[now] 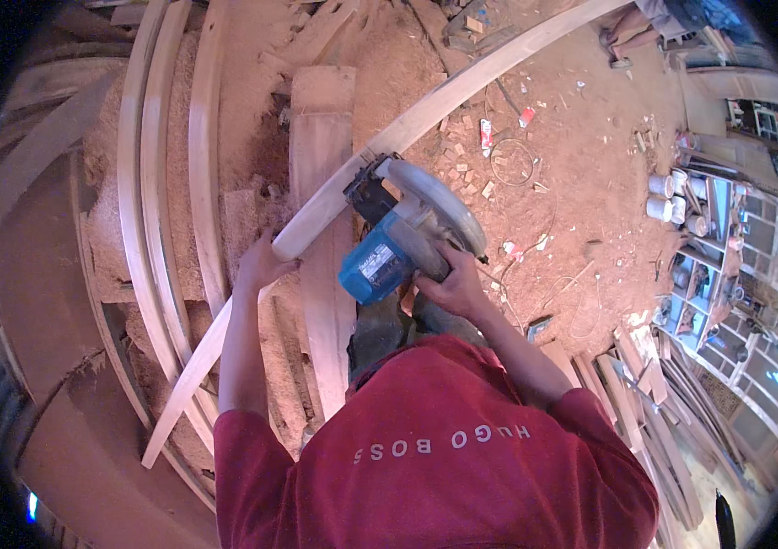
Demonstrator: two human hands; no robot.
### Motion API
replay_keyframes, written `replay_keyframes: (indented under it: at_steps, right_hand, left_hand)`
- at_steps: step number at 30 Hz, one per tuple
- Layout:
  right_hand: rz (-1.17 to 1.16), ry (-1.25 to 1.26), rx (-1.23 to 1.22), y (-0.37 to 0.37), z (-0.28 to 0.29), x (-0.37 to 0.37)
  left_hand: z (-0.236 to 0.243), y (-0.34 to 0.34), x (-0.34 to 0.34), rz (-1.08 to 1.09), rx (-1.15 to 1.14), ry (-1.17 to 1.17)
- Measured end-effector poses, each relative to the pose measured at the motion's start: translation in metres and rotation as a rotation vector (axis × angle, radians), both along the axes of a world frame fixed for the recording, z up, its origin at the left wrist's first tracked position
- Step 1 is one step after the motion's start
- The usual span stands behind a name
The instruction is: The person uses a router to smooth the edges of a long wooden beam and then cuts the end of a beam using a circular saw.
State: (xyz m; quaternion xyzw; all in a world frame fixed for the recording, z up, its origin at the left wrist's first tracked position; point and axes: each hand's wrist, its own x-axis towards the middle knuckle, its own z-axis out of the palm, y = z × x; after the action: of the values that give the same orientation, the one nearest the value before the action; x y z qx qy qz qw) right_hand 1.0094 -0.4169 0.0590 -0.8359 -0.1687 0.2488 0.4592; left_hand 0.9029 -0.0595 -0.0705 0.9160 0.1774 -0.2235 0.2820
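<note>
A long pale wooden beam [489,69] runs diagonally from the far right down to the near left. My left hand [262,263] is closed round the beam, thumb on its near side. On the beam, over a wide plank [322,165], rests a circular saw [380,261] with a blue motor housing and a grey blade guard. The fingers of my right hand [457,288] wrap its rear handle. The saw body hides the blade and where it meets the wood.
Several long curved beams [155,183] lie at the left over sawdust. Wood offcuts [471,160] and a wire loop [512,163] litter the floor at the right. Stacked boards [672,439] and white buckets [660,197] stand farther right. Another person's legs [631,32] show at the top right.
</note>
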Motion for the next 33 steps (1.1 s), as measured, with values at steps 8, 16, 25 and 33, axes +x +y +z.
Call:
replay_keyframes:
  at_steps: [8, 16, 25, 33]
  right_hand:
    - [-0.063, 0.02, -0.027, -0.033, 0.001, -0.02]
    - [-0.061, 0.081, -0.034, -0.057, -0.001, -0.024]
    - [0.006, -0.027, 0.016, -0.049, -0.023, -0.026]
    - [0.039, -0.08, 0.057, -0.012, -0.026, -0.015]
  left_hand:
    - [0.005, -0.019, -0.003, 0.04, 0.121, 0.008]
    - [0.013, -0.011, 0.008, 0.011, 0.082, 0.205]
    - [-0.013, -0.06, -0.012, 0.142, 0.445, -0.059]
    - [0.001, -0.052, -0.009, 0.044, 0.353, -0.082]
